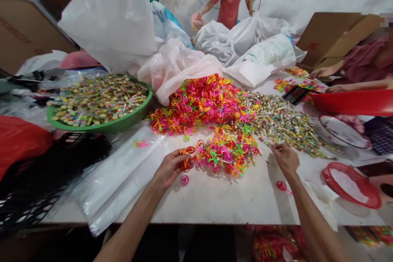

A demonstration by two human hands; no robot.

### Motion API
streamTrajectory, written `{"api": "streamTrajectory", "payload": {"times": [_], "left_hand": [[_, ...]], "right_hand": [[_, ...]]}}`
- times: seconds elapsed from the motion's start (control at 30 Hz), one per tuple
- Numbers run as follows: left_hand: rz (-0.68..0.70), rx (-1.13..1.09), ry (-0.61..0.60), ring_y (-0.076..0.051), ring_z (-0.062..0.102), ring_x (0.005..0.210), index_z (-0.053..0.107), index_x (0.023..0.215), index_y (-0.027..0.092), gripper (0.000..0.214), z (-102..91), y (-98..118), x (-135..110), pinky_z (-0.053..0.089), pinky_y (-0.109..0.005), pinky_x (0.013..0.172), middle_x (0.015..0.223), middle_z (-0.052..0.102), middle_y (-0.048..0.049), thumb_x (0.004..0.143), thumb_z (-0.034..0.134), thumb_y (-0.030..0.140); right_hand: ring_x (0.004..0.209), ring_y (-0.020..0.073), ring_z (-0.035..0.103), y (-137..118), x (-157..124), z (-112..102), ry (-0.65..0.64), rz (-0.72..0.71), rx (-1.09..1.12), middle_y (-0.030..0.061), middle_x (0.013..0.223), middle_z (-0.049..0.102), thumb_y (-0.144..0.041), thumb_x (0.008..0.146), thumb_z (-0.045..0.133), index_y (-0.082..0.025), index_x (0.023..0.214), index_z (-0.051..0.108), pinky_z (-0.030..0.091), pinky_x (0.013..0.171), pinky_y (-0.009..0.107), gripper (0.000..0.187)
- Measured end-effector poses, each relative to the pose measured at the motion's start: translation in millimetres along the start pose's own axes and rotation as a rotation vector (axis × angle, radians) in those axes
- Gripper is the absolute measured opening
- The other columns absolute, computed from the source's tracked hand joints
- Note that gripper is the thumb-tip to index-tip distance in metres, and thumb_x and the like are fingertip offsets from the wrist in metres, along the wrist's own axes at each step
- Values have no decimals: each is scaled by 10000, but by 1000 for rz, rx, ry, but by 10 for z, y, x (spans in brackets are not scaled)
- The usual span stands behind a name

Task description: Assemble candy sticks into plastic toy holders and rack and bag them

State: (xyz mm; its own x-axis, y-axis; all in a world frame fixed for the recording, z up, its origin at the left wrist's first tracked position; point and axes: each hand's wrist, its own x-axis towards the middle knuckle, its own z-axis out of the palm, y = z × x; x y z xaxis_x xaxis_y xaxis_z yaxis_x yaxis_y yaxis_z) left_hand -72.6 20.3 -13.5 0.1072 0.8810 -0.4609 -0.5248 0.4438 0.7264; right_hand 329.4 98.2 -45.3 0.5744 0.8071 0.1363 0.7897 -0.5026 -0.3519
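Left hand (170, 168) pinches orange plastic rings (186, 159) at the near edge of a bright heap (229, 153); right hand (286, 159) nips a clear sweet packet (272, 143) just beside it. Bags (178, 65) and a green basin (123, 122) crowd the white table (233, 200) in a pale-walled room.

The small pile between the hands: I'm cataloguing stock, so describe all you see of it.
The small pile is a loose, low tangle of thin plastic pieces, many ring-shaped, in neon pink, orange, green, yellow and red. It lies on the white table, just before the large heap. The left hand pinches a few orange pieces at its left edge; the right hand is off its right edge, not touching it. A pink ring lies apart beside it.
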Motion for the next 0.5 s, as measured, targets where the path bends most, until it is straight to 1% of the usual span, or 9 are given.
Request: {"api": "streamTrajectory", "payload": {"times": [0.07, 0.1, 0.13, 0.2, 0.23, 0.27, 0.33, 0.4, 0.5], "left_hand": [[17, 34, 35, -143, 634, 607, 606, 888, 87, 228, 3, -37, -32, 507, -232, 568, 692, 670, -76, 667, 654, 114], [27, 47, 47, -135, 628, 589, 607, 865, 84, 222, 8, -57, -45, 495, -215, 536, 688, 670, -77, 653, 667, 115], [34, 52, 55, -132, 624, 581, 606, 842, 86, 220, 17, -79, -56, 486, -206, 517, 692, 671, -76, 637, 680, 112], [35, 32, 61, -136, 628, 589, 596, 801, 101, 225, 53, -127, -68, 491, -212, 520, 710, 675, -70, 602, 701, 94], [29, 10, 61, -143, 634, 605, 591, 790, 110, 235, 80, -154, -71, 500, -222, 538, 722, 677, -64, 587, 706, 82], [16, -16, 60, -150, 641, 628, 589, 784, 117, 240, 114, -181, -72, 508, -232, 562, 734, 679, -59, 579, 708, 74], [-23, -59, 44, -156, 647, 674, 600, 782, 116, 213, 197, -235, -80, 516, -243, 612, 761, 683, -65, 595, 697, 83], [-49, -79, -5, -158, 645, 726, 624, 810, 104, 184, 290, -280, -105, 512, -241, 648, 806, 686, -84, 636, 680, 120], [-3, -57, -148, -159, 628, 767, 642, 890, 106, 217, 414, -321, -173, 499, -242, 645, 901, 680, -106, 684, 658, 169]], "right_hand": [[632, 222, 578, -72, -155, -41, 80, 33, 250, 64, 657, 612, -332, 638, 579, -146, 767, 638, 410, 548, 307, 234], [569, 194, 561, -135, -274, -77, 84, 39, 422, 46, 634, 595, -338, 622, 598, -135, 790, 628, 417, 523, 297, 265], [511, 165, 536, -216, -421, -120, 52, 32, 602, 26, 618, 578, -345, 613, 614, -128, 828, 619, 420, 493, 285, 305], [446, 120, 482, -420, -779, -223, -94, -18, 897, -8, 604, 550, -341, 618, 627, -135, 904, 613, 409, 443, 257, 353], [449, 114, 474, -532, -970, -274, -185, -67, 963, -13, 592, 542, -347, 638, 623, -137, 916, 622, 409, 438, 251, 348], [478, 117, 485, -643, -1156, -316, -217, -106, 983, -2, 605, 551, -356, 656, 622, -139, 881, 641, 420, 453, 251, 313], [587, 136, 530, -839, -1474, -367, -194, -185, 981, 28, 723, 590, -358, 690, 614, -164, 852, 664, 456, 515, 267, 257], [607, 133, 534, -972, -1692, -371, -218, -179, 1032, 27, 749, 599, -352, 712, 610, -180, 856, 675, 462, 540, 267, 233], [522, 114, 505, -1053, -1865, -331, -397, -93, 1156, -9, 603, 570, -333, 719, 625, -186, 851, 678, 442, 511, 255, 204]]}}
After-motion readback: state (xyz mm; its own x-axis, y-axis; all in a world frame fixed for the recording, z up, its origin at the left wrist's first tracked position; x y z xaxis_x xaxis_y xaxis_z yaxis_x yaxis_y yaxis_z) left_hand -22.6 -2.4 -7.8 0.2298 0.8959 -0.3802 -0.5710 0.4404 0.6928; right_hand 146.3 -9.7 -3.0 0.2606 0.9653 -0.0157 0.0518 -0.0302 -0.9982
